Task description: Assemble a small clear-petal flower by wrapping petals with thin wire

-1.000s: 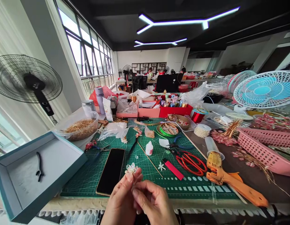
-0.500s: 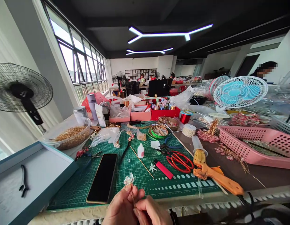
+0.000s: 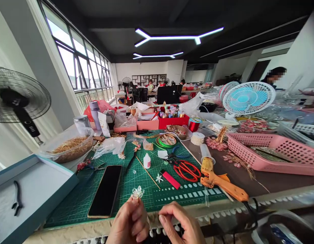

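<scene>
Between the thumb and fingertips of my left hand, a small clear petalled flower stands upright over the green cutting mat. My right hand is apart from it at the table's front edge, its fingers curled with thumb and index tip near each other; whether anything thin lies between them is too small to tell. A black phone lies left of the flower. To the right are a loose white flower, a pink-red lighter and red-handled scissors.
An orange glue gun and a pink basket lie to the right. A white bottle stands mid-mat beside a thin stick. At left is an open box; a person is at far right.
My hands have separated, the right one moving right and away from the flower, which stays in my left hand. The whole view has shifted slightly, so the surroundings appear further left.
</scene>
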`<state>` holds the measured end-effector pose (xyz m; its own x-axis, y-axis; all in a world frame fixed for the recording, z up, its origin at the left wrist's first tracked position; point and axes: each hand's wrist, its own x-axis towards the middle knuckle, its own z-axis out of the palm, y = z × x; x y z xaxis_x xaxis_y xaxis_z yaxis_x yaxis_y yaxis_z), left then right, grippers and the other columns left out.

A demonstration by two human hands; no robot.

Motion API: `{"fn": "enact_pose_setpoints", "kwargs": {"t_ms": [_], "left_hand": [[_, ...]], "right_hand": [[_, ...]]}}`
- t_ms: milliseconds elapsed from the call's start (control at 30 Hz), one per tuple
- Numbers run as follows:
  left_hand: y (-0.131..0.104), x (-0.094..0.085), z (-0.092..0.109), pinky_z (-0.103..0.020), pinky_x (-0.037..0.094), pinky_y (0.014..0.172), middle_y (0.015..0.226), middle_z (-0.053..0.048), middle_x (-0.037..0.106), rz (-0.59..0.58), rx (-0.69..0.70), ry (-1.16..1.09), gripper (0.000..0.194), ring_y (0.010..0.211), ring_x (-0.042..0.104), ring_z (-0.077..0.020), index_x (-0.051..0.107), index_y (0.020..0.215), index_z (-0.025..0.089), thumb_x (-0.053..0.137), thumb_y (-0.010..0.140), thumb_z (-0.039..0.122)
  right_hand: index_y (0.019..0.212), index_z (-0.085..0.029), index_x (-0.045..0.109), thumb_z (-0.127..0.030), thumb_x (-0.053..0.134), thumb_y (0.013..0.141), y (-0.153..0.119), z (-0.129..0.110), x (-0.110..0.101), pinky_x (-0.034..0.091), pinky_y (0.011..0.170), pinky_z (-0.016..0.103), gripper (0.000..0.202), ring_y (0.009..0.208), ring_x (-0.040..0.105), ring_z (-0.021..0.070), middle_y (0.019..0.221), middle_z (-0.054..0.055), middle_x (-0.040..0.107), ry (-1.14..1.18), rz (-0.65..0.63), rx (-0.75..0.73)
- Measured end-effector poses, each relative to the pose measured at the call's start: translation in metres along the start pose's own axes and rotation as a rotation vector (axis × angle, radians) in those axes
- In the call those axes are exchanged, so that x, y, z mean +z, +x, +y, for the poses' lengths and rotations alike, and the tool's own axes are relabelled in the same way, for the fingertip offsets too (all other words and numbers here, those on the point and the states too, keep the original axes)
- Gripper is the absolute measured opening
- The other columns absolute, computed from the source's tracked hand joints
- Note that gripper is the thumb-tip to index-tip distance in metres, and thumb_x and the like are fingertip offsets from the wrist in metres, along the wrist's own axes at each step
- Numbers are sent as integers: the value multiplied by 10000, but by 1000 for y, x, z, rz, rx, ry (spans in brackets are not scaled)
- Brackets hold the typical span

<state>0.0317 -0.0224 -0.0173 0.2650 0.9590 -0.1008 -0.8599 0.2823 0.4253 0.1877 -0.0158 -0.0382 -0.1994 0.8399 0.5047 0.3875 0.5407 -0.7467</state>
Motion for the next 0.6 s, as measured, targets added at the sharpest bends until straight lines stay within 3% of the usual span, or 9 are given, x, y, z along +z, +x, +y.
{"fn": "enact_pose_setpoints", "kwargs": {"t_ms": [33,100,167,267,433,600], "left_hand": [[1,1,-1,-153,267,316,440,82,459,2,-2,34,304,309,294,-4,553,512,129,756,675,286],[3,5,-1,-175,384,400,465,50,536,67,25,102,266,372,439,-43,593,540,133,781,636,296],[4,9,-1,-240,504,601,580,-16,668,169,67,123,239,592,623,-138,651,601,133,832,544,278],[6,13,-3,-311,500,813,813,-97,746,254,46,54,245,872,659,-218,696,684,132,841,511,228],[6,8,-5,-295,497,800,866,-65,749,153,-47,-26,90,901,655,-199,711,756,152,698,722,234],[3,1,-5,-336,483,866,814,-65,744,149,13,0,168,837,661,-204,711,733,137,788,626,242]], "right_hand": [[745,-221,581,-306,475,858,0,-1,-2,426,633,211,176,652,574,133,676,-6,592,9,-1,3],[779,-222,589,-299,474,857,-2,-2,-3,434,652,210,160,676,587,137,710,0,619,26,6,29],[816,-227,596,-310,473,861,-5,-1,-1,440,675,210,155,709,598,143,748,3,641,39,33,65],[885,-245,597,-329,466,865,-10,0,9,442,726,232,157,790,598,161,831,7,653,35,98,36],[853,-243,609,-342,529,835,-10,-2,17,435,699,243,128,756,593,160,767,-18,662,30,-3,-58],[728,-221,575,-226,532,834,-12,2,9,420,609,186,115,640,591,109,657,-50,639,-69,-58,-82]]}}
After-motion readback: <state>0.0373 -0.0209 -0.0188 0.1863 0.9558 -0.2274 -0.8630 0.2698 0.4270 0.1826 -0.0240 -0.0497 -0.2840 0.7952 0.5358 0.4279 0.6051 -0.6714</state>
